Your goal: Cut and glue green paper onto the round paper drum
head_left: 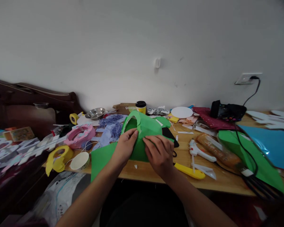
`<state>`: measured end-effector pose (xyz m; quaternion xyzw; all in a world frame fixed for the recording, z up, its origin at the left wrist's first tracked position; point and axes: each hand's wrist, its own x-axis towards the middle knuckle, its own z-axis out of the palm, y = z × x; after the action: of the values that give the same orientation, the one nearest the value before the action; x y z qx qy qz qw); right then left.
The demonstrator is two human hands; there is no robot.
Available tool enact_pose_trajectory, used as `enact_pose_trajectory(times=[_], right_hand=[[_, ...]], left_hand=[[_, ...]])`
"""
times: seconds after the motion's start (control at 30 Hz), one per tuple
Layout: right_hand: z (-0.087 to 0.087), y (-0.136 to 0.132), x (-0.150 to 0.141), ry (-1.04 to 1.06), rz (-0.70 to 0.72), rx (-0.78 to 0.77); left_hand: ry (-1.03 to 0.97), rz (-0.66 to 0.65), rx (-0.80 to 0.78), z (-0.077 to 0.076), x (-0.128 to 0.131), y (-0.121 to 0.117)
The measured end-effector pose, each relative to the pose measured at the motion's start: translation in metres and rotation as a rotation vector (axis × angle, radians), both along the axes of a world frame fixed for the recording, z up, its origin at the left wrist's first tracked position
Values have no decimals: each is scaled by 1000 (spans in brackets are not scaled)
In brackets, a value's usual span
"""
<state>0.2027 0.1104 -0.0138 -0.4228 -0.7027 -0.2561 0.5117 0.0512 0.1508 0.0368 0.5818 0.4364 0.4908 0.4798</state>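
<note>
- At far left, the metal bowl (95,113) stands behind the pink paper ring (73,141); its contents are too small to tell.
- At near left, the white bowl (79,161) tilts toward the viewer, with a thin white cord beside it; I can make out nothing inside.
- The left hand (126,145) pinches the rim of the green paper form (149,125) between thumb and fingers, probably to keep the curved opening steady.
- This form is at the middle, near the front edge of the surface (142,174), with its opening to the left.
- The disposable cup (141,109) is behind it; the black lid hides what it contains.
- The right hand (160,152) has bent fingers against the form's side, perhaps pressing the paper flat; whether its thumb grips, I cannot tell.
- The yellow utility knife (190,171) and the glue gun (202,152) lie at right, seemingly kept within reach.
- Farther right, the transparent packet (209,146) contains something brown.
</note>
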Motion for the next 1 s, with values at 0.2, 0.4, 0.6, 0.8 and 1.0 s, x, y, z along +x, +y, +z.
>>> enact_pose_trajectory(times=[0.2,0.4,0.6,0.8,1.0], right_hand=[[4,2,5,-33,48,28],[6,9,10,-51,186,5],[6,13,14,-61,281,-41],[13,11,14,-65,282,-48],[12,12,15,-109,258,-57]], left_hand=[[-19,3,-36,4,1,-1],[-53,-21,-52,2,0,-2],[-81,-23,-84,2,-1,-4],[-105,-6,-47,-3,-1,-6],[-129,-66,-65,3,0,-9]])
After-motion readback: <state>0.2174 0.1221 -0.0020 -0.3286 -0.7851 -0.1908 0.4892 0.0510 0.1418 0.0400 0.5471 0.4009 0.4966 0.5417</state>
